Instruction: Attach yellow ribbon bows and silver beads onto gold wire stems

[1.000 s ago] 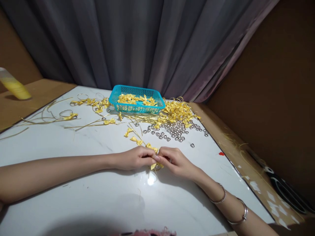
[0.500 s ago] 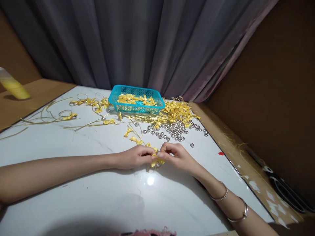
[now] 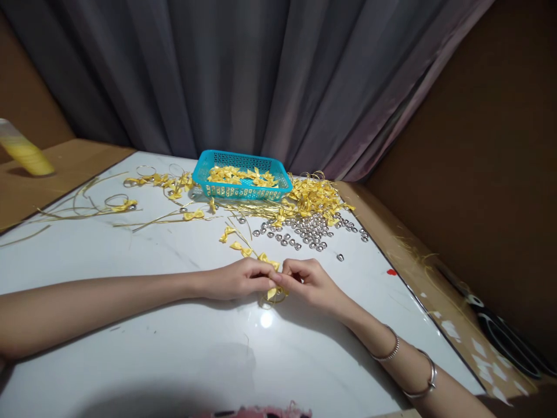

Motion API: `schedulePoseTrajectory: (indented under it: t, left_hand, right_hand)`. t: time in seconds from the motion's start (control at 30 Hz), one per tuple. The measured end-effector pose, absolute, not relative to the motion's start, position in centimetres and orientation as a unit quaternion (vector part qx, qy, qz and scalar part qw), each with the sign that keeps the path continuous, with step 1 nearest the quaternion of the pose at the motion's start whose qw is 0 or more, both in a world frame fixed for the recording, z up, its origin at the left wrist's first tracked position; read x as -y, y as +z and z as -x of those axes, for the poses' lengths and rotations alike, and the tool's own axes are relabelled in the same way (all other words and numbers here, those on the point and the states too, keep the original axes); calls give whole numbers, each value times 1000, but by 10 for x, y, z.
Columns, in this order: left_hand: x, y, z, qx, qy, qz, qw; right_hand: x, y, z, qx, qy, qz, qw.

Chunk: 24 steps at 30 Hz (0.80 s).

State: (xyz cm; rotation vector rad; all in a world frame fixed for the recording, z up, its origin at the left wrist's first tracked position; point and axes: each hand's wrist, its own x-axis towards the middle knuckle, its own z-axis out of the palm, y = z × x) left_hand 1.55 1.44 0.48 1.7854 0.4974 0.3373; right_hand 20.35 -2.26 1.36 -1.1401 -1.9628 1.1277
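My left hand (image 3: 243,277) pinches a yellow ribbon bow (image 3: 273,292) from the left, near the middle of the white tabletop. From the right, the thumb and forefinger of my right hand (image 3: 310,280) close on the same bow, and the fingertips of both hands meet there. A thin gold cord loop hangs below the bow. Part of the bow is hidden by my fingers. Just beyond my hands lie another yellow bow (image 3: 240,249) and a gold cord. Silver beads (image 3: 314,231) are spread farther back.
A turquoise basket (image 3: 243,194) holding yellow bows stands at the back. To its right is a pile of bows (image 3: 319,196); gold cords (image 3: 82,215) lie at left. Scissors (image 3: 507,337) and paper scraps are beyond the right edge. A spool of yellow thread (image 3: 28,154) stands far left.
My right hand has shifted slightly down and its thumb has moved left against my left fingers. The bow now shows less between them.
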Motion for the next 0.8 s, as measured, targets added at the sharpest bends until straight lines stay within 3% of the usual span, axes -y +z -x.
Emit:
schedulePoseTrajectory:
  t: [0.3, 0.53, 0.8]
  left_hand:
    - [-15, 4, -17, -243, 145, -779, 560]
    - [-15, 4, -19, -253, 144, -772, 565]
    - [-12, 6, -19, -247, 123, -797, 537]
  right_hand:
    - [24, 18, -204, 774, 342, 429, 317]
    - [23, 17, -205, 854, 203, 356, 321]
    - [24, 42, -217, 830, 113, 357, 413]
